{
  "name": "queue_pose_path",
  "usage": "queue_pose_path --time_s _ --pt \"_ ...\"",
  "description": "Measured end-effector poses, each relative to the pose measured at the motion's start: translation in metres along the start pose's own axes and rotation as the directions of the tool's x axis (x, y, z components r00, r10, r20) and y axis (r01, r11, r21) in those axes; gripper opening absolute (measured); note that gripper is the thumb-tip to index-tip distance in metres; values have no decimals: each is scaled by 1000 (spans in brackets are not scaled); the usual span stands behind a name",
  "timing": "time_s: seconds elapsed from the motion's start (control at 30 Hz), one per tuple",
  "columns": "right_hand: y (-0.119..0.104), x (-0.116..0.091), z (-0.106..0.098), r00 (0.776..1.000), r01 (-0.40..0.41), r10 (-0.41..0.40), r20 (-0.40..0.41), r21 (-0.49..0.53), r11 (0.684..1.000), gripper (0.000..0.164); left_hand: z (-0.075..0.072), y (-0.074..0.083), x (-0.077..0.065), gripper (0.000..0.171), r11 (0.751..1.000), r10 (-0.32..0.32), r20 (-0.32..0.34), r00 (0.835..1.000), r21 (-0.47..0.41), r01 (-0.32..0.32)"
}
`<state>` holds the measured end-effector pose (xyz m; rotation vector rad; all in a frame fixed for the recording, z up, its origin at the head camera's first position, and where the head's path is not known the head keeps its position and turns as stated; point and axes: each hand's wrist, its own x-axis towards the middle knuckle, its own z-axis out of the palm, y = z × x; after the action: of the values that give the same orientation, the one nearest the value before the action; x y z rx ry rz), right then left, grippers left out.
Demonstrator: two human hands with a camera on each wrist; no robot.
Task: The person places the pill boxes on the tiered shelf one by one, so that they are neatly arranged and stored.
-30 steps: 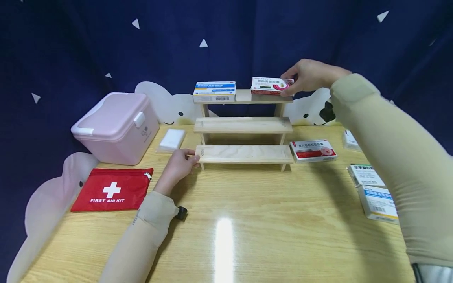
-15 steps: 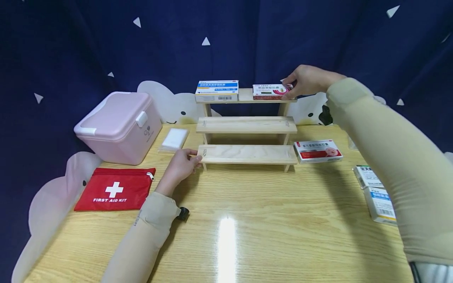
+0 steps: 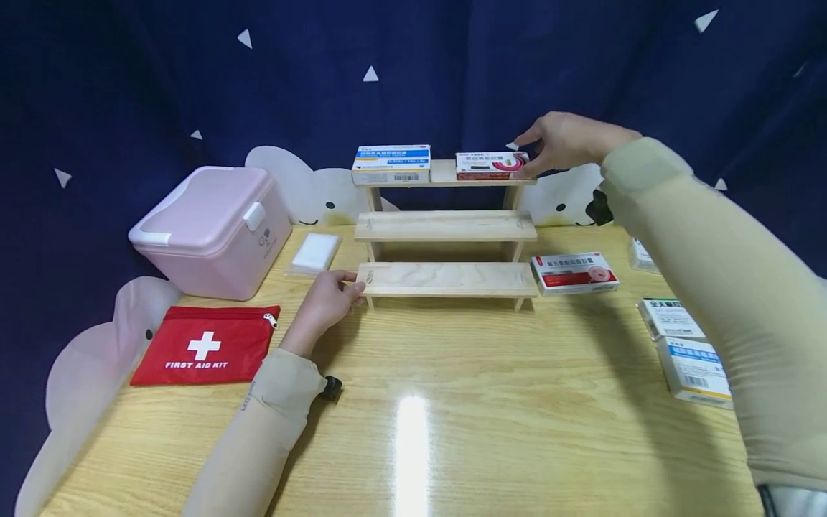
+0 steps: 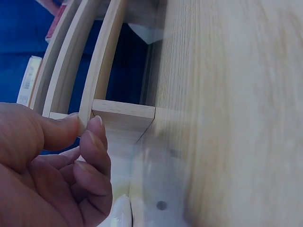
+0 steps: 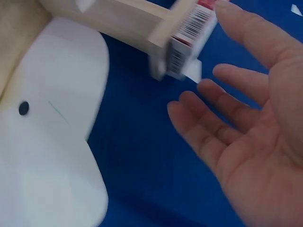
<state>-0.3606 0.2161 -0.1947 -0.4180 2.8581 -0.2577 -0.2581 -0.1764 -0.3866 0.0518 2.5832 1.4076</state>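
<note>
A three-tier wooden step shelf (image 3: pixel 446 278) stands on the table. My left hand (image 3: pixel 326 305) pinches the left end of its lowest board between thumb and fingers, seen closely in the left wrist view. On the top board, at the right, lies a red-and-white medicine box (image 3: pixel 481 166). My right hand (image 3: pixel 568 140) is at that box's right end. In the right wrist view its fingers are spread and stand apart from the box, with the thumb near the box's upper edge; whether the thumb touches it I cannot tell. A blue-and-white medicine box (image 3: pixel 391 165) lies at the top board's left.
Right of the shelf lies another red-and-white medicine box (image 3: pixel 573 273). Further right are a green-and-white box (image 3: pixel 670 318) and a blue-and-white box (image 3: pixel 694 371). At left are a pink lidded case (image 3: pixel 213 230), a red first aid pouch (image 3: pixel 207 346) and a white packet (image 3: pixel 314 253).
The red-and-white box has come down flat onto the top board and shifted slightly left. My right hand has loosened from it. The left hand keeps its hold on the shelf.
</note>
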Motion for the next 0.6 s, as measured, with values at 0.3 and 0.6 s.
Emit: queue_pose_path --time_s 0.3,0.6 --pt "6 -49 -21 996 39 -47 -78 -97 995 71 -3 -2 7 38 1000 -30 -1 1000 3 30" --pt "42 -84 -4 999 35 -37 -16 -110 993 71 -7 -5 11 38 1000 -26 1 1000 -17 26"
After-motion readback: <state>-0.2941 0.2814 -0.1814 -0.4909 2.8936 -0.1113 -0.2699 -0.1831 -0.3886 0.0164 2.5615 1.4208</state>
